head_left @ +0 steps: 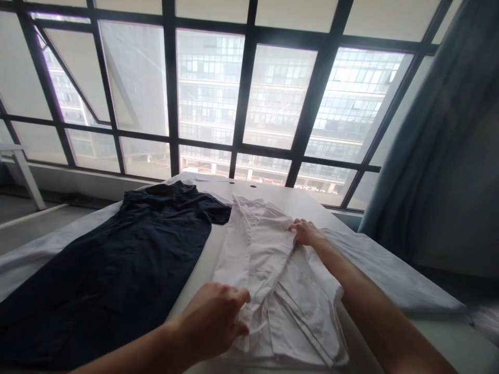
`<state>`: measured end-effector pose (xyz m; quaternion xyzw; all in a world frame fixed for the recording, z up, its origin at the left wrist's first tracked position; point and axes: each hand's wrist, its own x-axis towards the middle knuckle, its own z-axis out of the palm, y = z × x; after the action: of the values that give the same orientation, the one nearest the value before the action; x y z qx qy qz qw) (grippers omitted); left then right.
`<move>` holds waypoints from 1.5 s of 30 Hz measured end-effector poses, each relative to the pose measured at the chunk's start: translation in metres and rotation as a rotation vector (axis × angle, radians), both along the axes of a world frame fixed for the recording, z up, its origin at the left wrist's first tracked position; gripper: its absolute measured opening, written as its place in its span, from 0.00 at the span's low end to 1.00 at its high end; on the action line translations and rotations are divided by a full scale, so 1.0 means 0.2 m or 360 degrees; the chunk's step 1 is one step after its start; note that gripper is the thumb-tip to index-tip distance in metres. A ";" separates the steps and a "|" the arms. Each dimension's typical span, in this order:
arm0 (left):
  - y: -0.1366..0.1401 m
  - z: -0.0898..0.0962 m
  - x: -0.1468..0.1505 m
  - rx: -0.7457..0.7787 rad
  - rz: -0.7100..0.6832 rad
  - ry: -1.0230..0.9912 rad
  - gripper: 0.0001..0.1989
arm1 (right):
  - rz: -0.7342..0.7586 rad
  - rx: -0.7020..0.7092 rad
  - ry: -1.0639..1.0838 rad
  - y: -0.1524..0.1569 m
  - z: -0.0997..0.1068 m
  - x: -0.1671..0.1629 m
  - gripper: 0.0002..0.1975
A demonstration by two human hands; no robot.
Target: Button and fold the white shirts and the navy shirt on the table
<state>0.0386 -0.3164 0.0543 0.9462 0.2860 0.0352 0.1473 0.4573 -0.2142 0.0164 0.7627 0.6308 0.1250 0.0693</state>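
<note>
I had the white garment (267,244) laid out in front of me on the white table (273,191), its cloth creased and layered, with loose folds spreading towards its lower right. My right hand (306,232) was at its far right edge, fingertips bent over the fabric and grasping it, with a crease running down from that grip. My left hand (214,318) was over the near left part, thumb and forefinger curled at a long vertical strip of the cloth; I could not tell whether they had closed on it or were only touching it.

To the left, just beside the white garment, lay a navy short-sleeved garment (117,254), spread lengthwise, one sleeve reaching to the white cloth near the far end. A bare strip of tabletop showed between the two lower down. Beyond my right forearm lay a pale grey cloth (390,267), and another pale cloth (42,241) stuck out on the far side of the navy one. Past the table stood dark-framed windows (241,98), one pane at the left tilted open, with a blue-grey curtain (424,171) hanging at the right.
</note>
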 end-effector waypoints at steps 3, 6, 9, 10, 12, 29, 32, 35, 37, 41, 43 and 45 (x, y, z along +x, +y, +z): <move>0.00 -0.03 0.01 -0.0023 -0.0148 0.0118 0.23 | 0.0043 -0.0145 0.0093 -0.01 0.03 -0.07 0.22; 0.02 -0.05 0.01 -0.0075 -0.0256 0.0154 0.16 | 0.0136 -0.0176 0.0204 -0.03 0.06 -0.12 0.25; 0.04 -0.05 0.00 -0.0188 -0.0272 0.0068 0.08 | 0.0212 -0.0240 0.0345 -0.08 0.08 -0.19 0.27; 0.05 -0.03 0.00 -0.0217 -0.0251 0.0012 0.08 | 0.0253 -0.0282 0.0402 -0.10 0.09 -0.22 0.28; 0.06 0.00 -0.02 -0.0246 -0.0167 -0.0137 0.07 | 0.0394 -0.0365 0.0530 -0.17 0.11 -0.31 0.28; 0.05 0.01 -0.02 0.0073 -0.0279 -0.0361 0.12 | 0.1496 -0.0768 0.1289 -0.65 0.14 -0.96 0.12; 0.07 -0.09 0.00 0.0148 -0.0584 -0.0255 0.26 | 0.1283 -0.0653 0.1288 -0.56 0.13 -0.83 0.12; 0.12 -0.17 0.02 0.0055 -0.0711 -0.0145 0.38 | 0.0849 -0.0235 0.1016 -0.41 0.13 -0.64 0.10; 0.13 -0.19 0.02 -0.0004 -0.0738 -0.0118 0.37 | 0.0448 -0.0042 0.0832 -0.30 0.14 -0.50 0.09; 0.14 -0.19 0.01 -0.0095 -0.0736 -0.0097 0.38 | -0.0130 0.0172 0.0677 -0.03 0.14 -0.24 0.10; 0.17 -0.22 0.03 -0.0090 -0.0755 -0.0057 0.35 | -0.0247 0.0232 0.0674 0.12 0.13 -0.15 0.12; 0.21 -0.29 0.07 -0.0028 -0.0788 -0.0034 0.30 | -0.0341 0.0266 0.0690 0.26 0.12 -0.06 0.13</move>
<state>0.0519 -0.2737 -0.0046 0.9857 0.0442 0.0055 0.1628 0.4445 -0.1618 0.0397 0.8371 0.5341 0.0022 -0.1179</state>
